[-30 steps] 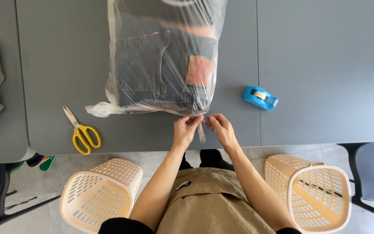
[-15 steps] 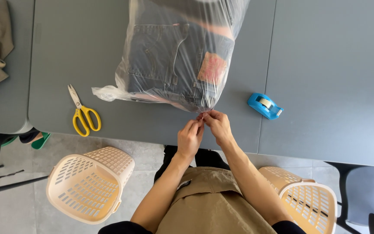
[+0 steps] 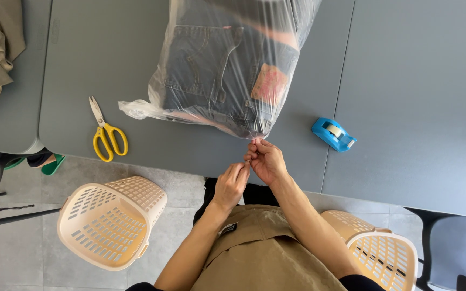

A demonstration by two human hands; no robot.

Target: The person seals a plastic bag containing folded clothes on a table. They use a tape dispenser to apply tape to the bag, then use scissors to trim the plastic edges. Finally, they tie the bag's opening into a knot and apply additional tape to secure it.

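Both hands pinching the bag's corner at the surface's near edge.
My left hand (image 3: 232, 184) and right hand (image 3: 266, 160) grip one clear bag (image 3: 227, 64) of jeans, reddish patch showing; one scissors (image 3: 106, 132), one blue tape (image 3: 333, 133), two baskets (image 3: 111, 221).

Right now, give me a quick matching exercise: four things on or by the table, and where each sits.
Things:
1. scissors
2. tape dispenser
3. clear bag of jeans
4. left basket

Places:
A. on the floor
B. right of the hands, on the table
C. pinched at its near corner by both hands
D. left of the bag, on the table

Pairs: 1-D, 2-B, 3-C, 4-A
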